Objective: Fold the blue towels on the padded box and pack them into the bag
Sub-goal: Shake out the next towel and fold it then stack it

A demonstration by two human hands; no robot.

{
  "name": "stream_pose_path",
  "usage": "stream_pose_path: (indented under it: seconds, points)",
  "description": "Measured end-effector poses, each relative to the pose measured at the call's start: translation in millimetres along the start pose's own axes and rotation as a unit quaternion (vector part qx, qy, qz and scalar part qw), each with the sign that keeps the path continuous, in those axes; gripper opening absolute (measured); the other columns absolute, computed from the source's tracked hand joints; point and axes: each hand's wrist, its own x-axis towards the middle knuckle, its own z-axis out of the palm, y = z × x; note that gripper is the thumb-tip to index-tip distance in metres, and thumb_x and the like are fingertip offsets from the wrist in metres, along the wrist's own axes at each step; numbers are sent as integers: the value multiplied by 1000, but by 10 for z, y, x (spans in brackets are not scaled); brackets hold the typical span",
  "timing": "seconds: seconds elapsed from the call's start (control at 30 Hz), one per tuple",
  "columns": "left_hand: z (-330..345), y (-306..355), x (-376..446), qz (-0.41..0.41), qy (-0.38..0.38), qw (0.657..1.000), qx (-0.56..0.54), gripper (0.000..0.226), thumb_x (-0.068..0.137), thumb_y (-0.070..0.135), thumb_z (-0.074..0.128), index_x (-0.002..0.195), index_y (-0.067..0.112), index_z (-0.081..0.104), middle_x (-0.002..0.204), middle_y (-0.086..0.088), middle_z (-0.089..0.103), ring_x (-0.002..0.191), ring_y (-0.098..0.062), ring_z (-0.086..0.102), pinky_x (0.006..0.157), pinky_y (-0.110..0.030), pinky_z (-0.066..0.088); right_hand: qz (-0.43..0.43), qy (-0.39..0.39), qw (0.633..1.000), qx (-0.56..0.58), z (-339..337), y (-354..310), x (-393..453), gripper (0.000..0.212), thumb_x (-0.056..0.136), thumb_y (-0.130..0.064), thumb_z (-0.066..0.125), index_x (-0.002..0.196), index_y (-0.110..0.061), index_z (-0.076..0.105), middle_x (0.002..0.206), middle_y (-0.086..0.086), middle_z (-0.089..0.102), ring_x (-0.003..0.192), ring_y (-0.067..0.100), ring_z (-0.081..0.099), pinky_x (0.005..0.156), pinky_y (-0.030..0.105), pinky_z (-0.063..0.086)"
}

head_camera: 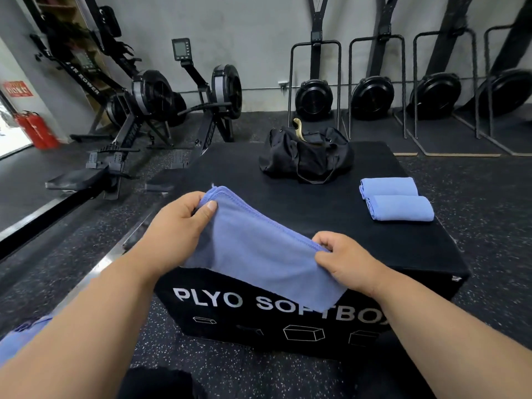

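A blue towel (259,254) hangs folded over the near edge of the black padded box (331,203). My left hand (175,228) pinches its upper left corner, thumb on top. My right hand (348,262) pinches the towel's right upper edge. Two folded blue towels (398,207) lie side by side on the right of the box top. The black bag (306,155) sits at the far end of the box, its top open and handles slack.
Rowing machines (149,110) stand on the floor to the left. Black fan machines in metal racks (374,96) line the back wall. Red fire extinguishers (37,129) are at far left. Another blue cloth (17,338) shows by my left forearm.
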Motion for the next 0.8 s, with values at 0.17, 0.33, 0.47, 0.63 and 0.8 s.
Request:
stream_pose_path:
  seconds: [0.17,0.33,0.47,0.63,0.8]
  points:
    - [402,-268,65,-42,24,993,-111,20,109,40,52,103,33,69,94,12,74,84,-6,65,77,-35,50,-23,57,991,-117,-404,-90,240,12,82,-13,49,77,-21,56,69,-12,59,67,12,52,69,40,50]
    - [757,-504,224,-121,46,967,-218,25,108,41,50,102,28,71,100,3,77,88,-17,70,81,-42,55,-82,49,949,-300,-824,-597,791,17,90,-15,50,79,-24,58,79,-9,62,83,18,57,70,32,44]
    - [862,-865,387,-214,91,946,-226,36,100,43,49,101,13,68,96,-13,75,79,-27,67,74,-51,55,-104,14,899,-425,-739,-806,1587,28,90,-30,57,116,-37,68,112,-7,64,111,21,58,91,38,41]
    - [835,-1452,444,-311,96,939,-108,21,91,33,56,93,16,68,84,-9,74,70,-25,63,66,-38,49,25,-6,941,-338,-228,-321,2220,62,96,-44,61,154,-34,45,149,3,43,125,27,56,104,43,45]
    - [726,-1706,568,-307,87,947,-39,46,92,50,66,135,40,52,115,8,64,97,-23,67,82,-44,56,136,80,967,-199,140,396,2364,57,92,-47,60,145,-29,56,139,-1,60,118,21,63,100,38,51]
